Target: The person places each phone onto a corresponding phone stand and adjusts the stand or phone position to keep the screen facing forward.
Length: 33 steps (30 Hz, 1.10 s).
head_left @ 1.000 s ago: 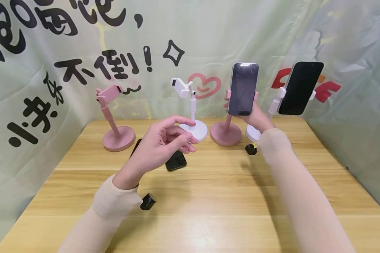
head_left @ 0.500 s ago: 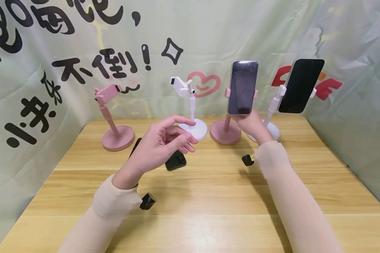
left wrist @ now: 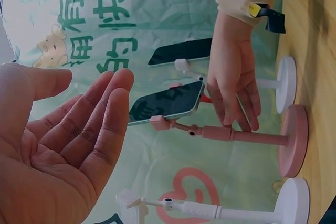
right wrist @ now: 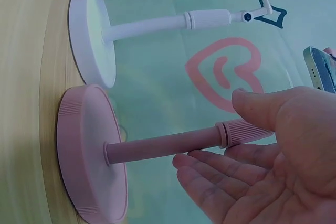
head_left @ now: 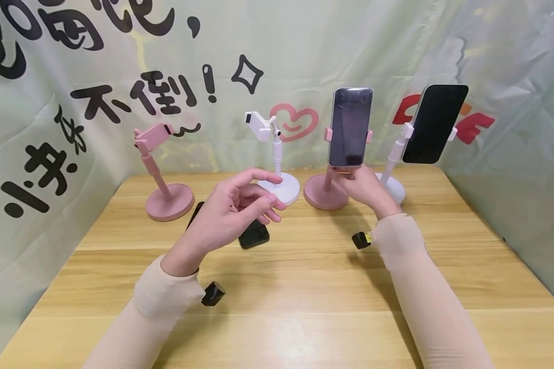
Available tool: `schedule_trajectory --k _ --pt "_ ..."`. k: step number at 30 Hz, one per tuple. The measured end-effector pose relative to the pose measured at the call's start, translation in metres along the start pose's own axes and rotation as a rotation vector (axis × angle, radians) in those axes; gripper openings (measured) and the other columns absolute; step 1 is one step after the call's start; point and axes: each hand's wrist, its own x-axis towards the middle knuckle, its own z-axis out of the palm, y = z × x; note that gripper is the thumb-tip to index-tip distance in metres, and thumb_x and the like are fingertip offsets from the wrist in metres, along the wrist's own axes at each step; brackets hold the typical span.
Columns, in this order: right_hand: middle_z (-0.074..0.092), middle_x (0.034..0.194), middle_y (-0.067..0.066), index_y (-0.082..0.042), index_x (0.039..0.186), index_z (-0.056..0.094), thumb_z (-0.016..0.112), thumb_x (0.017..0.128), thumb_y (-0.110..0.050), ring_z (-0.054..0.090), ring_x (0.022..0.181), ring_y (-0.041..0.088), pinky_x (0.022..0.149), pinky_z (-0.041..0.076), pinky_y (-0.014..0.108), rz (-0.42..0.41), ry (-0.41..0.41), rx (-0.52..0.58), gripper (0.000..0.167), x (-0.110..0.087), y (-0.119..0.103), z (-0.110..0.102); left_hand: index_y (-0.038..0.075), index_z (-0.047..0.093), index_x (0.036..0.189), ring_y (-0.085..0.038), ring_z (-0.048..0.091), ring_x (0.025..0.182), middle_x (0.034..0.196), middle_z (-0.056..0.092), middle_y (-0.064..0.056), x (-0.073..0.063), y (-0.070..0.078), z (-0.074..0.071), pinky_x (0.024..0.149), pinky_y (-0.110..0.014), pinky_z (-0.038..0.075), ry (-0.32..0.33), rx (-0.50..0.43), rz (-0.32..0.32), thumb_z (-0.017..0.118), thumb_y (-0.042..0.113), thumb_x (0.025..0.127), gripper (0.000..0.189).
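My left hand (head_left: 228,215) hovers over the table's middle left with fingers loosely bent, holding nothing. Two dark phones lie beneath it in the head view, partly hidden; one is the black phone (head_left: 254,236). At the centre right, my right hand (head_left: 364,188) is beside the pole of a pink phone stand (head_left: 325,193). In the right wrist view, its fingers (right wrist: 207,174) extend along the ribbed collar (right wrist: 247,131), thumb apart on the other side. Upright in that stand's pink clamp is a phone (head_left: 350,128) with a dark screen.
Farther right, a white stand (head_left: 392,190) bears another phone (head_left: 436,124). A white stand (head_left: 282,190) and a pink stand (head_left: 170,202), both without phones, are to the left. A printed cloth (head_left: 212,143) hangs behind the wooden table (head_left: 295,307).
My right hand has come down from behind the clamped phone to the pink stand's pole, fingers extending. My left hand has kept its pose. The head view has shifted slightly.
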Motion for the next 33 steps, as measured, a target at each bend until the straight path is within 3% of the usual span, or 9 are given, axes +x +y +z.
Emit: schedule_trajectory --k 8,17,26,33 --pt "0.060 0.154 0.023 -0.007 0.138 0.066 0.059 0.111 -0.029 0.056 0.145 0.043 0.120 0.046 0.057 -0.007 -0.028 -0.001 0.035 -0.004 -0.007 0.002 0.007 0.061 0.137 -0.029 0.081 0.085 0.102 0.081 -0.016 0.000 -0.001 -0.001 0.079 -0.047 0.067 -0.002 0.035 0.001 0.063 0.001 0.106 0.032" --pt "0.056 0.159 0.022 -0.004 0.149 0.060 0.057 0.109 -0.035 0.055 0.146 0.045 0.118 0.048 0.057 0.047 -0.077 -0.002 0.050 -0.007 -0.011 0.002 0.009 0.062 0.137 -0.024 0.081 0.083 0.101 0.081 -0.014 0.002 -0.002 0.001 0.077 -0.041 0.067 -0.013 0.090 -0.011 0.066 0.001 0.104 0.034" --pt "0.057 0.157 0.021 -0.004 0.151 0.058 0.059 0.108 -0.037 0.056 0.146 0.043 0.121 0.046 0.056 0.067 -0.073 0.000 0.054 -0.009 -0.014 0.001 0.010 0.063 0.137 -0.021 0.080 0.080 0.099 0.082 -0.011 0.003 -0.006 0.001 0.075 -0.039 0.067 -0.026 0.138 -0.011 0.068 0.003 0.104 0.034" --pt "0.062 0.152 0.021 -0.003 0.137 0.067 0.059 0.108 -0.036 0.060 0.143 0.040 0.120 0.048 0.054 0.051 -0.042 -0.019 0.044 -0.007 -0.016 0.008 0.013 0.064 0.136 -0.017 0.080 0.079 0.097 0.082 -0.006 0.004 -0.010 0.000 0.074 -0.037 0.067 -0.037 0.194 -0.019 0.072 0.007 0.103 0.035"
